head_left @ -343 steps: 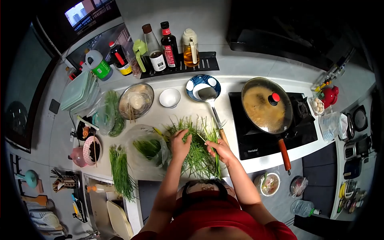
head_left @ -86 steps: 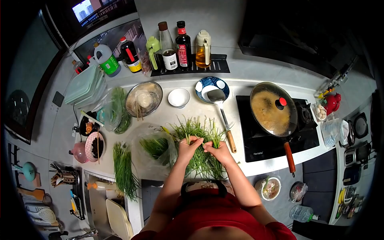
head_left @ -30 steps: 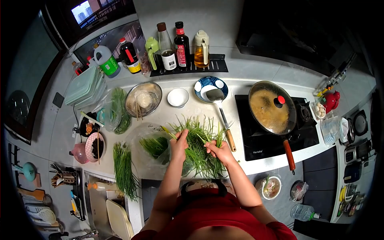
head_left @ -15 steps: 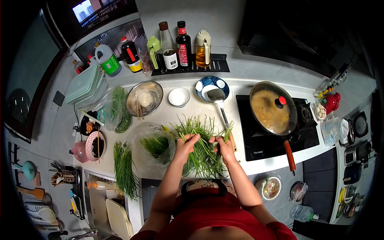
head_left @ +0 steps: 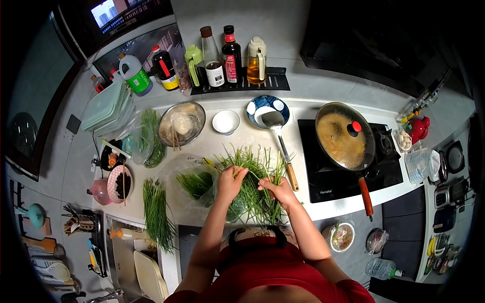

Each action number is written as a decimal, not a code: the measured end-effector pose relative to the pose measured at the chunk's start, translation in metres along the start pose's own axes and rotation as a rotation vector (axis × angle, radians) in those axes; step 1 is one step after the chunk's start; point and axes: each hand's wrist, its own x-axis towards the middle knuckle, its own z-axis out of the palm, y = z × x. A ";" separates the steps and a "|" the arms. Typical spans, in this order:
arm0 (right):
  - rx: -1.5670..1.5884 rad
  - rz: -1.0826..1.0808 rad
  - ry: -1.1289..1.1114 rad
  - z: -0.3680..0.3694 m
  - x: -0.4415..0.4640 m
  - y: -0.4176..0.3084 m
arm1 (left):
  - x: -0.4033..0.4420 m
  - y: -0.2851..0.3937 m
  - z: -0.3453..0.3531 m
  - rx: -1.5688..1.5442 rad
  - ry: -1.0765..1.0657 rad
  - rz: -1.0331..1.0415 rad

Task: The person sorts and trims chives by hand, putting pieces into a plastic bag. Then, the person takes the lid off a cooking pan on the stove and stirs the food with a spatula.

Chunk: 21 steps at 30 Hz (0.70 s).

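Over the greens (head_left: 252,202) on our desk (head_left: 204,145), our right hand (head_left: 279,193) grasps some stalks (head_left: 277,178), likely keeping them bunched; our left hand (head_left: 231,184) curls (pinching what, we cannot tell). Beyond, the spatula head (head_left: 273,119) rests in a dish (head_left: 259,106), perhaps against drips.

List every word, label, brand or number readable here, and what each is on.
"Haotaitai", as best it reads: on the black stove.
Green label on the white jug: big letters, too blurred to quote.
Labels on the red-capped bottle, brown-capped bottle and red-labelled bottle: too small.
Screen: unreadable.
Plastic bag: dark marks, unreadable.
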 end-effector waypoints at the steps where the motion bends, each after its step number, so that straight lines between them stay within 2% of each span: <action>1: 0.018 0.018 -0.026 -0.001 -0.001 -0.001 | 0.003 -0.001 -0.003 0.011 0.047 0.024; 5: 0.206 0.065 -0.127 -0.004 -0.003 -0.004 | 0.009 -0.006 -0.012 0.188 0.066 0.005; 6: 0.247 0.092 -0.139 -0.005 -0.003 -0.005 | 0.008 -0.007 -0.010 0.168 0.014 -0.052; 9: 0.315 0.148 -0.149 -0.001 -0.005 -0.010 | 0.000 -0.008 0.008 -0.331 -0.128 -0.164; 11: 0.350 0.184 -0.141 -0.001 -0.003 -0.007 | -0.006 0.020 0.005 -0.512 -0.306 -0.200; 13: 0.392 0.226 -0.129 -0.001 0.002 0.000 | -0.007 0.019 0.008 -0.628 -0.407 -0.244; 16: 0.386 0.183 -0.019 0.006 -0.003 -0.009 | -0.007 0.026 0.010 -0.506 -0.254 -0.307; 19: 0.163 0.135 -0.033 0.001 0.002 -0.001 | -0.005 0.015 0.014 -0.441 -0.217 -0.273; 21: 0.137 0.095 -0.029 0.000 0.002 -0.001 | -0.006 0.016 0.014 -0.425 -0.229 -0.268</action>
